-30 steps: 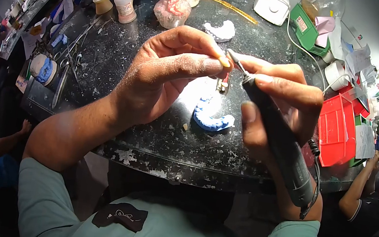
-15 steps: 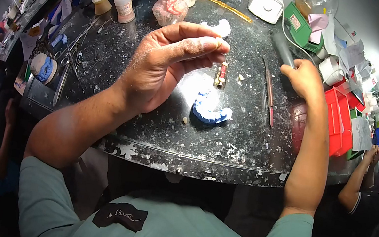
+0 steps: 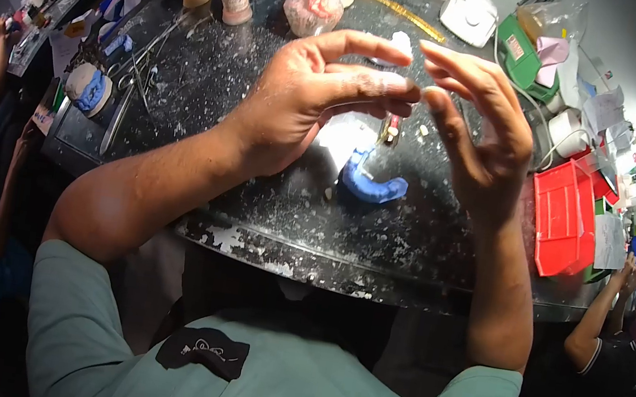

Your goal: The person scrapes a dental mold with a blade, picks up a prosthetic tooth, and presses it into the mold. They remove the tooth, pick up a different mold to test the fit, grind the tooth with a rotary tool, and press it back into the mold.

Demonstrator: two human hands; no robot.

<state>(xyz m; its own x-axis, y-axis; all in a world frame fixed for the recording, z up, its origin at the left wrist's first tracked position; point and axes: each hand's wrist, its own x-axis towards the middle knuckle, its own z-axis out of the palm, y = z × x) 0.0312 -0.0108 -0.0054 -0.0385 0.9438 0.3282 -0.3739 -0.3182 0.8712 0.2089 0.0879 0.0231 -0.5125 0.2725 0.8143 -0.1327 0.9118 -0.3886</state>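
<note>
My left hand (image 3: 344,79) is raised over the middle of the bench. Its index finger stands apart from the thumb, and I see nothing clearly between them. Facing it, my right hand (image 3: 480,132) curves with fingers and thumb apart, its thumb tip close to the left thumb tip. Below the hands lies a blue, arch-shaped dental piece (image 3: 373,188). Just behind it sits a small strip with red and tooth-like bits (image 3: 392,133), partly hidden by my left fingers. A tiny pale piece (image 3: 328,194) lies beside the blue arch.
At the back stand a squeeze bottle (image 3: 235,1), a glass burner-like jar (image 3: 313,10) and a white device (image 3: 469,16). A red bin (image 3: 566,219) and green box (image 3: 524,57) line the right. Scissors and a blue-topped cast (image 3: 89,89) lie left. Other people sit at both sides.
My right hand has let go of the dark cylindrical tool and come up to my left hand. The left index finger has lifted from the thumb. The view has shifted slightly.
</note>
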